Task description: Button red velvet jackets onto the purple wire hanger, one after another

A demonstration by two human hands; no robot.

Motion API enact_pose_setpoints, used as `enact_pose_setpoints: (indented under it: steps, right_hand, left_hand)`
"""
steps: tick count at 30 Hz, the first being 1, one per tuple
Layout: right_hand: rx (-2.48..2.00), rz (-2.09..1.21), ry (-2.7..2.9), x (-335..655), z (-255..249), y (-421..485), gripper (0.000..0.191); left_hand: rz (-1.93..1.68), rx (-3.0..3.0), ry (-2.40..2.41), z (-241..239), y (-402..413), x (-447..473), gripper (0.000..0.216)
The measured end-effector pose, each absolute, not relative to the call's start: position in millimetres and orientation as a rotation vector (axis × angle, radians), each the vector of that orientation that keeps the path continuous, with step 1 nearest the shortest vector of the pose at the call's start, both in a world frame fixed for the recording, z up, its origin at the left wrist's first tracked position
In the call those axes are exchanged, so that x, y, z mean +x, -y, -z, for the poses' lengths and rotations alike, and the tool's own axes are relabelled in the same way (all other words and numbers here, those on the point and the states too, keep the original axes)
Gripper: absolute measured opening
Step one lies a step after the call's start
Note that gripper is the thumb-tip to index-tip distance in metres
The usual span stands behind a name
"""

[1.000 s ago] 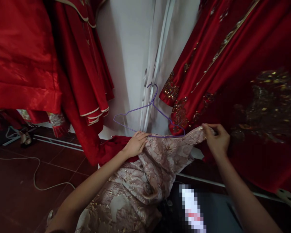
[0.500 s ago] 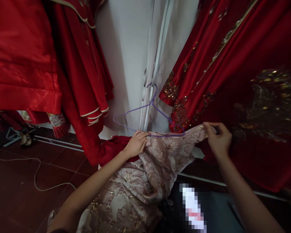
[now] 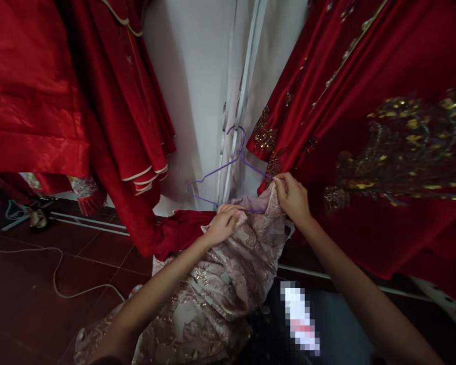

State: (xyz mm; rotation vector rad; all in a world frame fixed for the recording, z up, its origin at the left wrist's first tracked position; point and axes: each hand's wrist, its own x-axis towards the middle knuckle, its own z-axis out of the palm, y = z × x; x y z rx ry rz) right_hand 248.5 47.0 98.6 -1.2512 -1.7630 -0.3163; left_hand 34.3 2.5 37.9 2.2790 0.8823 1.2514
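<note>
A purple wire hanger [image 3: 238,152] stands with its hook up, its lower bar behind my left hand and partly inside the garment. The garment is a pale pink brocade dress [image 3: 247,263] with gold threads, draped down toward me. My left hand [image 3: 225,223] is closed on the dress's upper edge by the hanger's bottom bar. With thumb and fingers, my right hand [image 3: 292,196] pinches the dress's right upper corner at the hanger's right shoulder. Dark red cloth [image 3: 186,230] lies bunched to the left of my left hand.
Red garments [image 3: 137,116] hang at the left, and red embroidered gowns [image 3: 365,126] with gold beading at the right. White panels [image 3: 190,91] stand behind the hanger. A thin cable [image 3: 57,284] runs over the tiled floor. A blurred-out bright patch [image 3: 299,319] shows low at the right.
My right hand has moved left, bringing the dress's corner in from the right onto the hanger's right shoulder. My left hand has shifted slightly right and down, still on the dress.
</note>
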Motion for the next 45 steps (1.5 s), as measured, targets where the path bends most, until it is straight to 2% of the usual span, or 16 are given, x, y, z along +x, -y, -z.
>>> enact_pose_setpoints:
  steps: [3, 6, 10, 17, 22, 29, 34, 38, 41, 45]
  right_hand:
    - [-1.291, 0.340, 1.717, 245, -90, -49, 0.027]
    - [-1.307, 0.367, 1.644, 247, -93, -53, 0.026]
    - [-1.297, 0.372, 1.610, 252, -106, -57, 0.026]
    - [-1.288, 0.414, 1.611, 257, -118, -56, 0.028]
    - [-1.300, 0.407, 1.622, 257, -122, -54, 0.027]
    - [-1.325, 0.353, 1.612, 255, -121, -53, 0.029]
    - [-1.312, 0.346, 1.609, 256, -121, -54, 0.029]
    - [-1.282, 0.321, 1.606, 255, -122, -53, 0.029]
    - [-1.248, 0.180, 1.628, 251, -117, -53, 0.030]
    - [-1.218, 0.022, 1.616, 246, -105, -57, 0.031]
  left_hand:
    - [-1.372, 2.267, -1.026, -35, -15, 1, 0.034]
    - [-1.624, 2.092, -1.518, -24, -36, -50, 0.032]
    - [-1.661, 1.905, -1.852, -2, -63, -115, 0.030]
    - [-1.647, 1.911, -1.744, 16, -80, -138, 0.031]
    - [-1.660, 1.853, -1.771, 11, -81, -136, 0.032]
    - [-1.475, 1.871, -1.770, 3, -84, -141, 0.029]
    - [-1.510, 1.886, -1.756, 0, -85, -142, 0.027]
    - [-1.620, 1.904, -1.739, -15, -80, -133, 0.029]
    - [-1.684, 1.969, -1.627, -37, -75, -116, 0.029]
    - [-1.518, 1.986, -1.324, -64, -74, -100, 0.035]
